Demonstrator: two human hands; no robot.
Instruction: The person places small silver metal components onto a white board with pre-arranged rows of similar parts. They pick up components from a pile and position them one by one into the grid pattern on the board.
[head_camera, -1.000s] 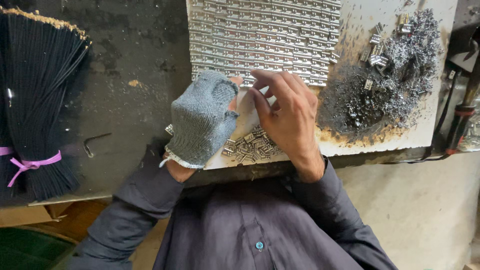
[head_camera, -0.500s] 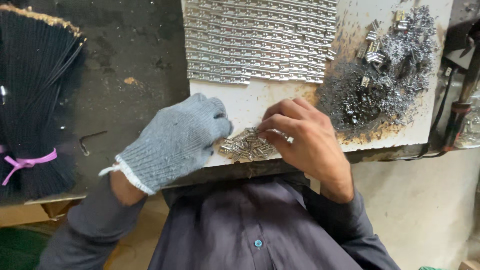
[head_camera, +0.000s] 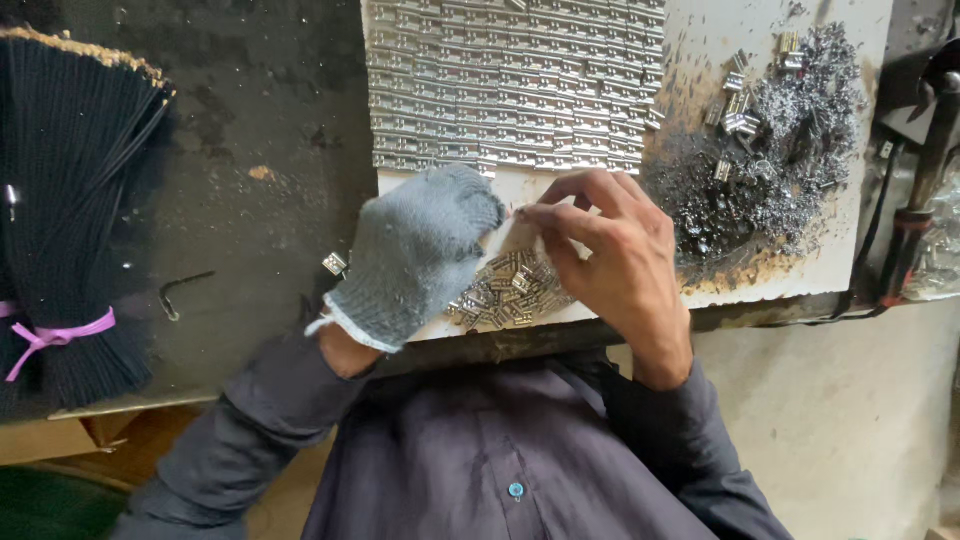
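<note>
Steel clips (head_camera: 505, 290) heaped beneath two hands: left hand (head_camera: 420, 250), right hand (head_camera: 610, 250).

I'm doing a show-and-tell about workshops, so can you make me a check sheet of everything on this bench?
Surface: a pale board, stained, lying on a dark bench top.
Job's things: a loose heap of small metal clips under the hands; many more clips laid in neat rows farther up the board.
Clutter: a pile of dark metal shavings with a few clips in it; a bent hook and one stray clip on the bench.
Hands: left hand wears a grey knit glove; right hand is bare, fingertips pinched together; what they pinch is too small to tell.
Cables: a dark cord at the right edge.
Surroundings: a bundle of black bristles tied with pink string.
</note>
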